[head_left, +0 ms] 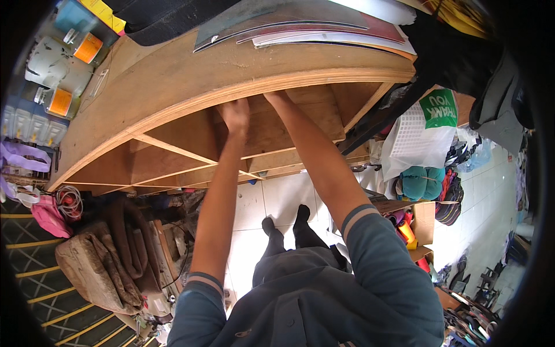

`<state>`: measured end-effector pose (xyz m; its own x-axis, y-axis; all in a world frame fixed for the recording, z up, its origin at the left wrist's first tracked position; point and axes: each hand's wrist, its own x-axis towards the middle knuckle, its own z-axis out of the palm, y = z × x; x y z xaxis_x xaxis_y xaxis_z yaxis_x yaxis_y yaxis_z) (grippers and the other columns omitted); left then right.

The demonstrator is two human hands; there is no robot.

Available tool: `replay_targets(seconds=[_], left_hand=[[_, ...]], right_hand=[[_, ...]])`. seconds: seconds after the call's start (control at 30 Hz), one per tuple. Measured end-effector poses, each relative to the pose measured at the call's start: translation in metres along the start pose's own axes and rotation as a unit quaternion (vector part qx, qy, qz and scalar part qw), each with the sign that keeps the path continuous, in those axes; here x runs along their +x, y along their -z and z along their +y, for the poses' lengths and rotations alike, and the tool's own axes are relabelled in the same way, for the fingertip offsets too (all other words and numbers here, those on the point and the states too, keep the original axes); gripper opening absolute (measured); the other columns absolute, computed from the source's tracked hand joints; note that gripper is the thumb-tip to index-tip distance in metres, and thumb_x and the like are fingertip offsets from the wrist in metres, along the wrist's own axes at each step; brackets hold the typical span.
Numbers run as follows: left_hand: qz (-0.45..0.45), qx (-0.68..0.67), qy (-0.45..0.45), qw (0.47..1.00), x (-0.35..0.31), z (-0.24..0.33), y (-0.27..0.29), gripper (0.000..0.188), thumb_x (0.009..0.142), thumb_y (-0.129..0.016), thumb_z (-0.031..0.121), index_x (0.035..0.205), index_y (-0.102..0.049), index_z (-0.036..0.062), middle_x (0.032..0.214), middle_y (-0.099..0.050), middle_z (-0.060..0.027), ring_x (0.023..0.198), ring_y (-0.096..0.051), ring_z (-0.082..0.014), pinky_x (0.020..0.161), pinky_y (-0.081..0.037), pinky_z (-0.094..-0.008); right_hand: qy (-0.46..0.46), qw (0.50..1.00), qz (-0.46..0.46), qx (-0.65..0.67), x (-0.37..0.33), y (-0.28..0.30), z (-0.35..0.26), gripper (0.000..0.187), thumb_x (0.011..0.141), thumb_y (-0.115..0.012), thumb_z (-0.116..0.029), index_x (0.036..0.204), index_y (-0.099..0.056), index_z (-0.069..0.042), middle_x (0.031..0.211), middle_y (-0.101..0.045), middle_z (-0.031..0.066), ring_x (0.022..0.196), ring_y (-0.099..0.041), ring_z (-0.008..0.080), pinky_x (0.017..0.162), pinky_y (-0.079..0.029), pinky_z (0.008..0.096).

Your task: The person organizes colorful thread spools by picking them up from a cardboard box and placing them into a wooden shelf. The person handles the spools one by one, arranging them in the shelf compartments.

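Note:
Both my arms reach into an open compartment (298,124) of a wooden shelf unit, under its curved plywood top (243,72). My left hand (236,115) is at the compartment's left side, close beneath the front edge of the top. Its back and wrist show, while the fingertips are hidden. Farther right, my right hand (274,96) goes in under the same edge, and only its wrist end can be seen. Whatever either hand touches or holds is out of sight.
Flat sheets and folders (324,32) lie on top beside a black object (167,20). Glass jars (60,101) with orange labels stand left. Brown folded cloth (104,260) lies below left. On the right are a white plastic bag (413,136), teal bundle (422,183) and thread cones (406,231).

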<state>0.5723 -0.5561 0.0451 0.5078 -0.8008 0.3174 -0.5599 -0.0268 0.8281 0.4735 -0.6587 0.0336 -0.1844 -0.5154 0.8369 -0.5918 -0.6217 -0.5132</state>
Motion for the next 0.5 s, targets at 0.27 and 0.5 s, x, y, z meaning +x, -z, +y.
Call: replay_targets(seconds=[0.27, 0.5], left_hand=[[-0.085, -0.131, 0.046, 0.987, -0.075, 0.095, 0.047, 0.022, 0.090, -0.055, 0.010, 0.107, -0.060, -0.0035, 0.069, -0.066, -0.0097, 0.046, -0.056, -0.0107, 0.042, -0.044, -0.0261], [-0.102, -0.106, 0.024, 0.989, -0.045, 0.078, 0.040, 0.022, 0.091, -0.058, 0.012, 0.107, -0.060, -0.0034, 0.075, -0.067, -0.0100, 0.048, -0.057, -0.0109, 0.043, -0.046, -0.0262]], right_hand=[[0.022, 0.994, 0.081, -0.066, 0.005, -0.003, 0.010, 0.033, 0.073, -0.067, -0.017, 0.104, -0.066, -0.005, 0.109, -0.061, 0.0201, 0.102, -0.056, 0.0424, 0.089, -0.044, 0.0529], [-0.080, 0.994, 0.032, -0.061, 0.021, 0.030, 0.035, 0.034, 0.079, -0.064, -0.020, 0.108, -0.064, -0.003, 0.115, -0.059, 0.0234, 0.107, -0.054, 0.0441, 0.094, -0.041, 0.0529]])
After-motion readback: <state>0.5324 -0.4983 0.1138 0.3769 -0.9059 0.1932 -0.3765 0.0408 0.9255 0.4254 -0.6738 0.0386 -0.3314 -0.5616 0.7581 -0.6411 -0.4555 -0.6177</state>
